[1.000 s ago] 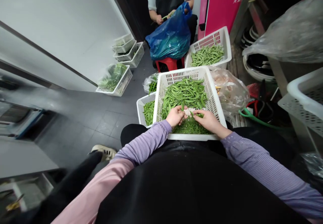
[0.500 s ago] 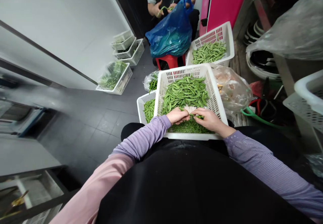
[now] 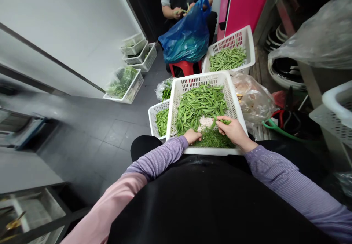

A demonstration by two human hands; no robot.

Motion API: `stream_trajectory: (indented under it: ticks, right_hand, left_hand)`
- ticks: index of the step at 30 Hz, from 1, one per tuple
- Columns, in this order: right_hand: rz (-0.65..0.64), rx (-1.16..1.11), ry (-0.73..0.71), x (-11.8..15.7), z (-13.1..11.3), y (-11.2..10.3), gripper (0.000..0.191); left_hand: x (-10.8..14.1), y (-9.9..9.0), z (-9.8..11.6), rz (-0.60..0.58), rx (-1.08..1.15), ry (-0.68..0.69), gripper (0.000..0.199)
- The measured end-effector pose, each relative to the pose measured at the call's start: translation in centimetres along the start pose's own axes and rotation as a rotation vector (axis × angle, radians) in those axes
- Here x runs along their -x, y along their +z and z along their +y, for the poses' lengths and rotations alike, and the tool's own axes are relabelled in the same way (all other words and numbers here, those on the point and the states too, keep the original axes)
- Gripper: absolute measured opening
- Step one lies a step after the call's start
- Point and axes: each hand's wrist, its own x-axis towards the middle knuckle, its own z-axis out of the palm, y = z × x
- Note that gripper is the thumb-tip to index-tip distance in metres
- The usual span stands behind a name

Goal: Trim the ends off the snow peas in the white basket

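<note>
A white slotted basket [image 3: 237,108] rests on my lap, with a heap of green pea pods [image 3: 203,101] over its far and left parts. Small green trimmings [image 3: 214,139] lie along its near side. My left hand [image 3: 193,136] is closed low over the near left part of the basket; what its fingers hold, if anything, is too small to make out. To the right, my right hand [image 3: 228,129] is closed on green pods, which stick out at its fingertips above the trimmings. The two hands are apart.
A smaller basket of pods [image 3: 151,121] stands at the left. Beyond are a red stool [image 3: 183,67], a blue bag [image 3: 187,38] and another person's hands [image 3: 180,13] holding a green stem. A basket of beans [image 3: 250,49] and a clear bag [image 3: 254,95] are at the right.
My hands, together before, have moved apart: the left toward me and slightly left, the right slightly right. The other person's hands have come closer together.
</note>
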Motion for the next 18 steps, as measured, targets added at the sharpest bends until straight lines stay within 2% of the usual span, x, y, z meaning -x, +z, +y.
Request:
stream_trajectory:
  ticks: [2,4,5,8,9,11,13,14,16,18]
  right_hand:
    - [-0.012,-0.065,0.014,0.0,-0.2,0.1,0.041]
    - [-0.028,-0.139,0.025,0.0,-0.3,0.2,0.043]
    - [-0.041,-0.176,0.035,0.0,-0.2,0.3,0.043]
    - [-0.108,-0.233,0.06,-0.1,-0.1,0.2,0.044]
    - [-0.114,-0.202,0.056,-0.1,0.0,0.1,0.043]
    - [-0.05,-0.034,-0.039,-0.2,0.0,-0.3,0.039]
    - [0.045,0.222,-0.261,-0.2,-0.2,-0.9,0.034]
    - [0.032,0.34,-0.387,-0.3,-0.4,-1.2,0.031]
    - [-0.168,0.483,-0.563,-0.2,-0.6,-1.5,0.025]
    - [-0.398,0.51,-0.577,0.0,-0.8,-1.5,0.023]
  left_hand:
    - [0.3,-0.6,0.7,0.002,-0.036,0.102,0.025]
    - [0.9,-1.3,2.0,-0.008,-0.041,0.259,0.043]
    - [1.2,-1.5,2.6,-0.026,-0.053,0.332,0.045]
    - [2.2,-1.8,4.2,-0.088,-0.161,0.463,0.021]
    - [2.4,-1.8,4.5,-0.093,-0.207,0.482,0.02]
    - [2.8,-1.9,4.9,-0.105,-0.311,0.509,0.025]
    - [3.0,-2.3,5.2,-0.169,-0.441,0.522,0.025]
    - [3.0,-2.6,5.2,-0.219,-0.501,0.526,0.024]
    - [3.1,-3.2,5.4,-0.296,-0.574,0.541,0.023]
    - [3.0,-3.4,5.3,-0.286,-0.563,0.584,0.021]
